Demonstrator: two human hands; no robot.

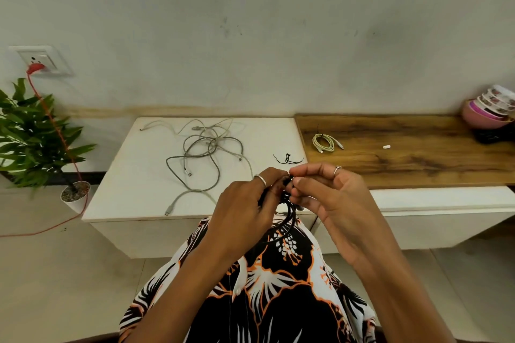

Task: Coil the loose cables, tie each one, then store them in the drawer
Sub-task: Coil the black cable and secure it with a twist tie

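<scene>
Both hands meet above the lap: the left hand [248, 198] grips a coiled black cable [288, 210], thin and glossy, while the right hand [324, 192] pinches something small at the coil's top, too hidden by fingers to identify. The coil's loops hang against a patterned shirt. On the smooth white cabinet top [133, 175] lies a tangle of grey cables [204, 153] beside thin black ties [288, 159]. A cream coiled cable [324, 142], already tied, rests on the grained wooden counter [418, 159].

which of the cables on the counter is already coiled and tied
The cream cable on the wooden top, wound into a neat loop with a black tie around it. The grey cables on the white top lie loose and tangled.
</scene>
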